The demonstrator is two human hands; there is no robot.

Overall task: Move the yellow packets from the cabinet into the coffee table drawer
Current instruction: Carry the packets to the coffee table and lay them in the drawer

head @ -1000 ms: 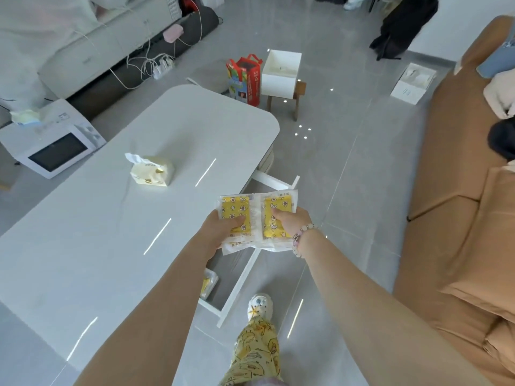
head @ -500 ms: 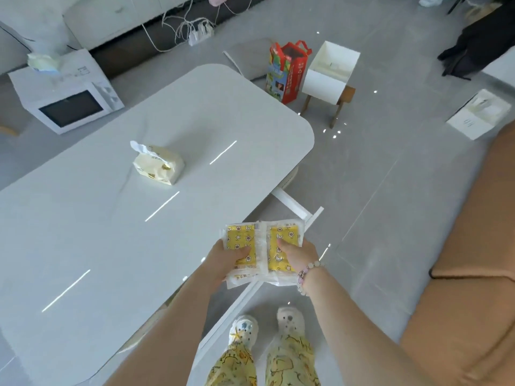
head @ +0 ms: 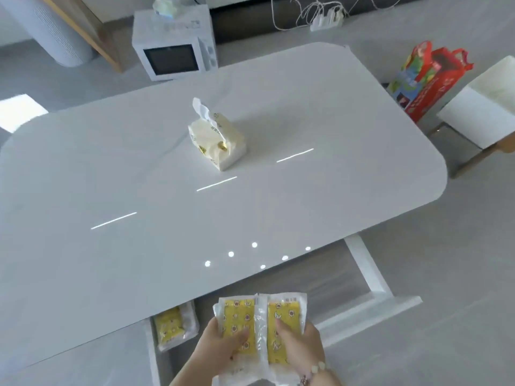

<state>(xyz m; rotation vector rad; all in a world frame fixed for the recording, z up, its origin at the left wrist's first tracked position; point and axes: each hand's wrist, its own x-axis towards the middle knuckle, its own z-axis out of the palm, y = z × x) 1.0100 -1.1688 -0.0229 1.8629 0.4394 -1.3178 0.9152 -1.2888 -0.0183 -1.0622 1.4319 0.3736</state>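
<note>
Two yellow packets [head: 260, 319] are held side by side above the open drawer [head: 367, 271], close to the near edge of the coffee table [head: 139, 190]. They are flat, rectangular and wrapped in clear, crinkled plastic, with small round figures printed on the yellow. The left one is gripped by the left hand [head: 220, 349] and the right one by the right hand [head: 301, 346]; each thumb is laid on top, and the other fingers are hidden underneath. Another yellow packet [head: 171, 325] is seen lying in the drawer's left end. The table top is white, glossy and round-cornered. A soft tissue pack [head: 217, 140] is placed on it.
</note>
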